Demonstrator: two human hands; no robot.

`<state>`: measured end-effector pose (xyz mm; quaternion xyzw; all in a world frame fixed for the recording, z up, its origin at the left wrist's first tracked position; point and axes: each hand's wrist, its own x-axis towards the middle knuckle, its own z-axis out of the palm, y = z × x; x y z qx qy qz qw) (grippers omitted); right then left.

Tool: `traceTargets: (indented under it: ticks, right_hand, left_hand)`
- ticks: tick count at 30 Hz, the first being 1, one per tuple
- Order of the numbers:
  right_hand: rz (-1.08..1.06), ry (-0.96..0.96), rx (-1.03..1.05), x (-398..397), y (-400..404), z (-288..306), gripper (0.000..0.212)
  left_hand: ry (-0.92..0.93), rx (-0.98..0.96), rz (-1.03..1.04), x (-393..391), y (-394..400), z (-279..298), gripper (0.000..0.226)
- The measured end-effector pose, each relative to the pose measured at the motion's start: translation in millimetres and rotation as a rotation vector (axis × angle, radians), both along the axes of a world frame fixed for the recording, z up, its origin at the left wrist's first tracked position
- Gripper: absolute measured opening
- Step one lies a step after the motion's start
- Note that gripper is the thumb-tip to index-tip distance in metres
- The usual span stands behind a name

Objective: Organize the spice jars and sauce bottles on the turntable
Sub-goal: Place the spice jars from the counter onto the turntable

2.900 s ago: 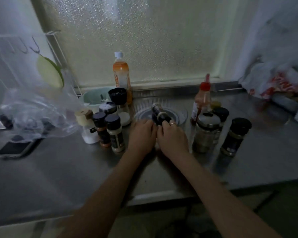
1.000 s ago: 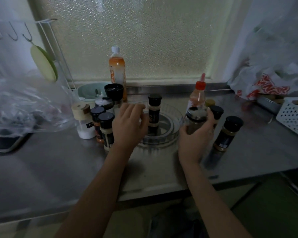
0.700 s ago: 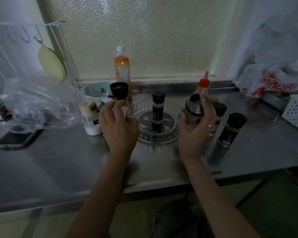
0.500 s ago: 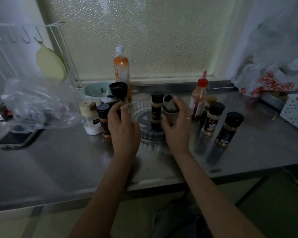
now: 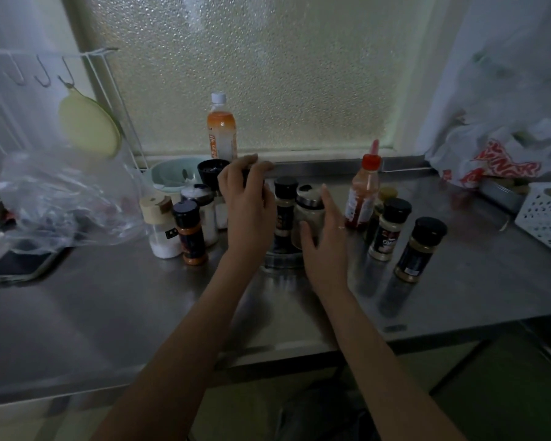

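- The turntable (image 5: 280,261) sits mid-desk, mostly hidden behind the two hands; only a bit of its clear front rim shows. On it stand a black-capped spice jar (image 5: 283,206) and, just beside it, a steel-capped glass jar (image 5: 309,214).
- The right hand (image 5: 326,233) is beside the steel-capped glass jar with its fingers (image 5: 325,194) spread wide – thumb low near the body, the rest open along its right side, not clamped on it. My guess is it is letting go or steadying.
- The left hand (image 5: 247,205) is lifted over the turntable's left edge, fingers curled narrow around something small and dark; what it is I cannot tell.
- Handling, as a judgement: the glass jar looks rigid, smooth and breakable, probably slippery, so take it round the body below the cap – not by the lid. The plastic jars should be light and top-heavy, easy to knock over in a tight ring.
- Waiting on the left of the steel desk (image 5: 109,307): a wooden-capped jar (image 5: 159,229) of white grains, an orange-labelled jar (image 5: 190,232), and a white-filled shaker (image 5: 204,214) behind.
- On the right: a red sauce bottle (image 5: 363,192) that looks squeezable, a pale-powder jar (image 5: 388,229), and a tan-powder jar (image 5: 419,249).
- A tall orange bottle (image 5: 221,132), part full, stands by the window (image 5: 268,65).
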<state>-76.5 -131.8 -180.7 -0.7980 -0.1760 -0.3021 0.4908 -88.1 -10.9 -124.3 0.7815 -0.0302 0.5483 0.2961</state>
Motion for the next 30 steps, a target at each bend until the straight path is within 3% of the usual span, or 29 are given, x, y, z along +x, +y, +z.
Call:
traceTargets:
  ticks: [5, 8, 11, 14, 18, 22, 26, 30]
  right_hand:
    - [-0.291, -0.218, 0.048, -11, -14, 10, 0.052]
    - [-0.542, -0.330, 0.105, -10, -32, 10, 0.049]
    - [-0.762, -0.292, 0.058, -8, -39, 9, 0.052]
    - [-0.913, -0.206, 0.017, -6, -43, 9, 0.062]
    - [-0.872, -0.098, 0.149, -5, -52, 6, 0.072]
    - [-0.782, -0.048, 0.331, -4, -56, 1, 0.072]
    - [-0.759, 0.018, 0.345, -6, -54, 2, 0.063]
    - [-0.627, -0.204, 0.298, -15, -47, 7, 0.052]
  left_hand:
    - [0.193, -0.031, -0.062, 21, -4, -22, 0.032]
    - [0.197, -0.060, -0.084, 22, -3, -26, 0.038]
    - [0.172, -0.075, -0.092, 15, -3, -25, 0.053]
    - [0.098, -0.021, 0.028, 2, 6, -29, 0.061]
    - [-0.042, -0.040, 0.309, -14, 29, -36, 0.044]
    - [0.133, -0.245, 0.420, -28, 41, -47, 0.059]
    - [0.222, -0.305, 0.398, -27, 41, -51, 0.060]
    - [0.163, -0.456, 0.213, -30, 40, -43, 0.061]
